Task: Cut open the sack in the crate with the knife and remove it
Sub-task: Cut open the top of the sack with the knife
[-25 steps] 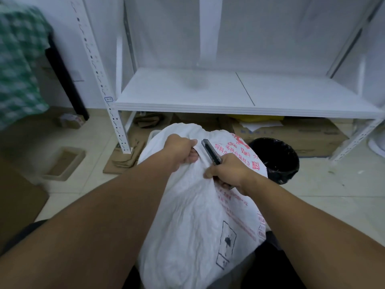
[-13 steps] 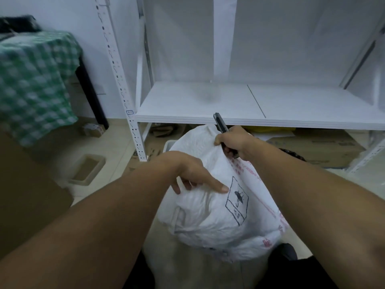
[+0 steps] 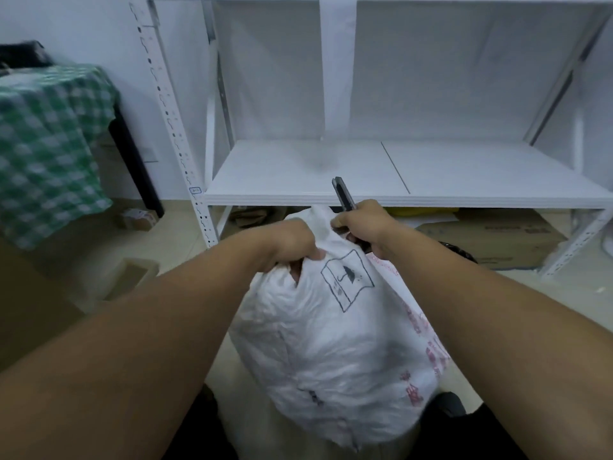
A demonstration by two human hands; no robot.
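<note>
A crumpled white woven sack [image 3: 331, 343] with red lettering and a black umbrella mark hangs lifted in front of me. My left hand [image 3: 292, 244] grips a bunch of the sack's top fabric. My right hand [image 3: 361, 224] holds a dark utility knife [image 3: 343, 194], its tip pointing up and away, and also pinches the sack's top edge. The crate is hidden behind the sack and my arms.
A white metal shelf unit [image 3: 365, 180] stands straight ahead, with flattened cardboard boxes [image 3: 497, 237] under its lowest shelf. A table with a green checked cloth [image 3: 49, 144] is at the left. A small cardboard tray [image 3: 132, 273] lies on the tiled floor.
The sack has been raised higher and bunched up. My left hand went from resting open on the sack to gripping its top. The view has tilted upward.
</note>
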